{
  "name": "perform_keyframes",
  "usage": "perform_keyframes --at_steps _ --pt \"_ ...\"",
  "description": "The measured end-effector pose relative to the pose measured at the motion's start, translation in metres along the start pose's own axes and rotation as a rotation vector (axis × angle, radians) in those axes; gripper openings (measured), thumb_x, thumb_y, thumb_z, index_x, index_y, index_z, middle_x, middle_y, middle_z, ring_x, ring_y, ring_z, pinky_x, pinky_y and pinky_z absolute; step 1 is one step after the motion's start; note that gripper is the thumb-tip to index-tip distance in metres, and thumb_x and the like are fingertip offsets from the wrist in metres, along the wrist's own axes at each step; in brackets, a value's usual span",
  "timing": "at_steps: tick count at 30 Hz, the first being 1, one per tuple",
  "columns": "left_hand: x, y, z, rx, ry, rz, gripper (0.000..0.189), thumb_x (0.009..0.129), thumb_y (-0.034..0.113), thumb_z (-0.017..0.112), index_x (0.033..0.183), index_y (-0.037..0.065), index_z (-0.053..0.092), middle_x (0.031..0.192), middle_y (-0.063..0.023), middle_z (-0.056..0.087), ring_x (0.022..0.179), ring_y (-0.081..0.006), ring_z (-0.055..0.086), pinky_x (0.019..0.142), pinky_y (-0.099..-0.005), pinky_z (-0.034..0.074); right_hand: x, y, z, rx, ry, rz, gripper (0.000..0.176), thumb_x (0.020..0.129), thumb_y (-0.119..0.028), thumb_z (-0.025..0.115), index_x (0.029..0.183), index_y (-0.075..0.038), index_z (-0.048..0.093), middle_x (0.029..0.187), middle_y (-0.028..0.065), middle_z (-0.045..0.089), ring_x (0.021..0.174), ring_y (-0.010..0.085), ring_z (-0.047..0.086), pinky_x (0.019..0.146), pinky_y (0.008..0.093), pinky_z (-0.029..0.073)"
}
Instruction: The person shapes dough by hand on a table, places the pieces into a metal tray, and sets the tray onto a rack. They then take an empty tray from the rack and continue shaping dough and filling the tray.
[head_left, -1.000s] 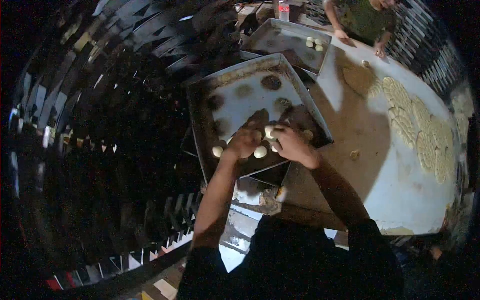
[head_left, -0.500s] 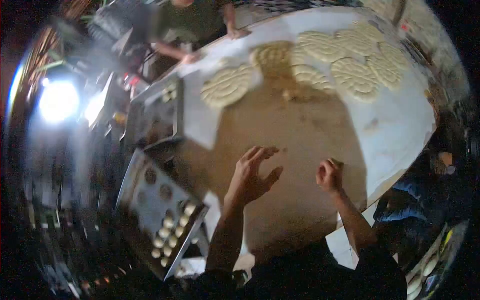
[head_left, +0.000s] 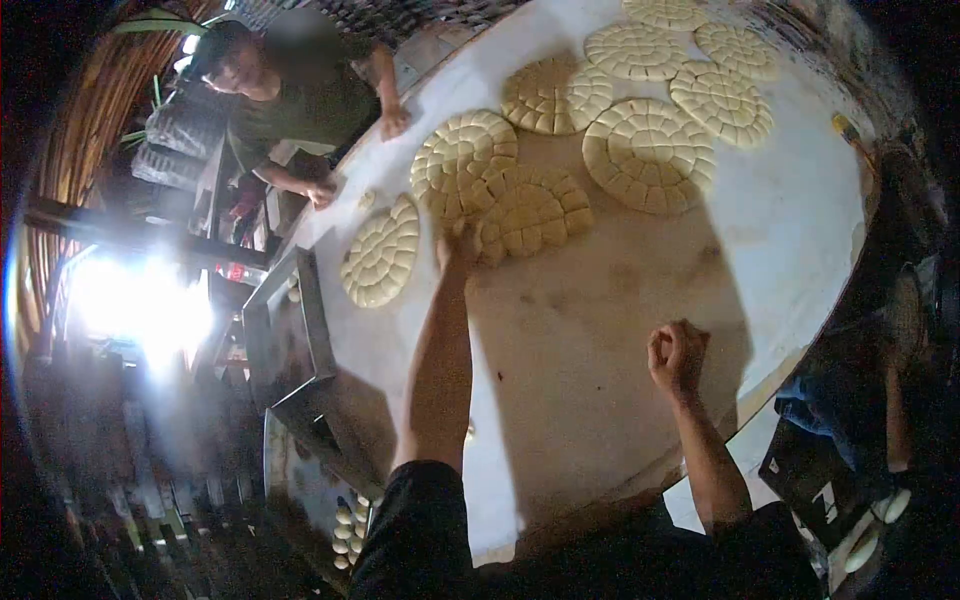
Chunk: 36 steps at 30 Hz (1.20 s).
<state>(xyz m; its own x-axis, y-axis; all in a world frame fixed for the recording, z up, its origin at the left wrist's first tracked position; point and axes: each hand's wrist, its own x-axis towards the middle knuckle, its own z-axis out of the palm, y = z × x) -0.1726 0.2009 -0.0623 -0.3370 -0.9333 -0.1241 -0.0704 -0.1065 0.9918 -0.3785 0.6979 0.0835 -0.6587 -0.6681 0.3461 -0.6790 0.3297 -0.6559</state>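
My left hand [head_left: 458, 250] reaches far across the table to the lower left edge of a scored dough round [head_left: 535, 212]. It touches or nearly touches that edge; its fingers are too dim and blurred to show their grip. Another scored dough round [head_left: 455, 150] lies just beyond, meeting the first. My right hand [head_left: 678, 357] is held above the near right part of the table, fingers curled closed. Whatever it may hold is hidden.
More scored dough rounds [head_left: 650, 155] cover the far side of the pale table [head_left: 810, 220]. One round [head_left: 382, 252] lies at the left. Metal trays [head_left: 318, 330] stand left, with small dough balls [head_left: 345, 530] below. Another person [head_left: 310, 110] rests hands on the far edge.
My left hand has gone from the middle of the table forward to the dough rounds. The right hand stays closed nearby. The view has turned, showing more of the other person.
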Motion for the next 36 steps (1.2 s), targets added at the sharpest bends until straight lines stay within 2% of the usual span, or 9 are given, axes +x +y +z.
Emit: perform_keyframes --at_steps 1,2,5,12,18,22,26,30,36 --pt "0.022 -0.065 -0.049 -0.690 -0.408 -0.011 0.060 0.094 0.045 0.053 0.139 0.007 0.043 0.140 -0.0129 0.049 0.132 -0.0300 0.042 0.114 -0.0455 0.025 0.002 0.003 0.004 -0.037 0.034 -0.028 0.013 0.079 -0.019 0.063 0.076 -0.009 0.054 0.071 0.0089 0.054 0.072 0.0299 0.054 0.073 0.0432 0.038" --pt "-0.026 -0.017 -0.049 -0.254 -0.016 -0.004 0.058 0.093 0.045 0.054 0.137 0.007 0.045 0.136 -0.0124 0.051 0.128 -0.0282 0.044 0.110 -0.0447 0.028 0.003 0.004 0.005 -0.076 0.071 -0.055 0.013 0.080 -0.019 0.063 0.077 -0.009 0.055 0.071 0.0093 0.055 0.072 0.0304 0.054 0.073 0.0433 0.039" --pt "-0.137 0.015 -0.109 -0.070 0.248 -0.028 0.054 0.091 0.046 0.059 0.128 0.007 0.053 0.123 -0.0106 0.057 0.115 -0.0227 0.053 0.099 -0.0426 0.039 0.002 0.008 -0.002 -0.018 0.094 -0.161 0.025 0.089 -0.023 0.060 0.074 -0.004 0.055 0.067 0.0088 0.054 0.063 0.0224 0.053 0.071 0.0390 0.040" --pt "-0.439 0.071 -0.130 -0.967 -0.024 0.127 0.027 0.097 0.032 0.057 0.104 0.006 0.061 0.092 -0.0053 0.059 0.079 -0.0151 0.056 0.072 -0.0351 0.051 -0.069 -0.053 0.015 0.406 -0.014 0.215 0.035 0.096 -0.039 0.055 0.093 -0.004 0.056 0.068 0.0073 0.055 0.059 0.0162 0.055 0.058 0.0332 0.046" --pt "-0.572 -0.006 -0.109 -0.143 0.033 0.311 0.034 0.099 0.030 0.054 0.117 0.002 0.054 0.105 -0.0127 0.059 0.091 -0.0219 0.057 0.082 -0.0361 0.048 -0.258 -0.215 0.049 0.578 -0.613 0.076 0.039 0.095 -0.039 0.057 0.120 -0.009 0.053 0.100 0.0132 0.062 0.087 0.0247 0.063 0.077 0.0389 0.050" --pt "-0.641 0.060 -0.118 0.486 0.100 0.477 0.040 0.099 0.033 0.054 0.121 0.000 0.051 0.109 -0.0171 0.058 0.098 -0.0271 0.057 0.087 -0.0378 0.047 -0.287 -0.266 0.033 0.506 -0.698 -0.006 0.042 0.093 -0.035 0.061 0.124 -0.008 0.052 0.113 0.0147 0.060 0.099 0.0276 0.062 0.086 0.0409 0.050" --pt "-0.696 0.090 -0.158 0.220 0.344 0.300 0.041 0.095 0.037 0.057 0.114 0.001 0.053 0.100 -0.0184 0.057 0.094 -0.0312 0.056 0.087 -0.0411 0.046 -0.288 -0.234 0.044 0.370 -0.701 -0.135 0.037 0.095 -0.029 0.060 0.123 -0.007 0.051 0.109 0.0145 0.060 0.096 0.0292 0.062 0.085 0.0391 0.050" --pt "-0.692 0.092 -0.183 0.031 0.429 0.122 0.040 0.090 0.039 0.061 0.104 0.002 0.056 0.092 -0.0186 0.056 0.090 -0.0346 0.055 0.086 -0.0447 0.045 -0.245 -0.164 0.038 0.451 -0.109 0.061 0.024 0.100 -0.024 0.047 0.104 -0.001 0.051 0.092 0.0123 0.051 0.079 0.0279 0.055 0.076 0.0399 0.049" --pt "-0.675 0.114 -0.199 1.231 -0.205 0.338 0.036 0.083 0.038 0.069 0.092 0.004 0.060 0.092 -0.0176 0.058 0.089 -0.0381 0.054 0.084 -0.0480 0.044 -0.186 -0.053 -0.024 -0.064 -0.462 -0.628 0.035 0.094 -0.034 0.046 0.094 0.000 0.049 0.099 0.0175 0.045 0.085 0.0336 0.050 0.082 0.0507 0.039"
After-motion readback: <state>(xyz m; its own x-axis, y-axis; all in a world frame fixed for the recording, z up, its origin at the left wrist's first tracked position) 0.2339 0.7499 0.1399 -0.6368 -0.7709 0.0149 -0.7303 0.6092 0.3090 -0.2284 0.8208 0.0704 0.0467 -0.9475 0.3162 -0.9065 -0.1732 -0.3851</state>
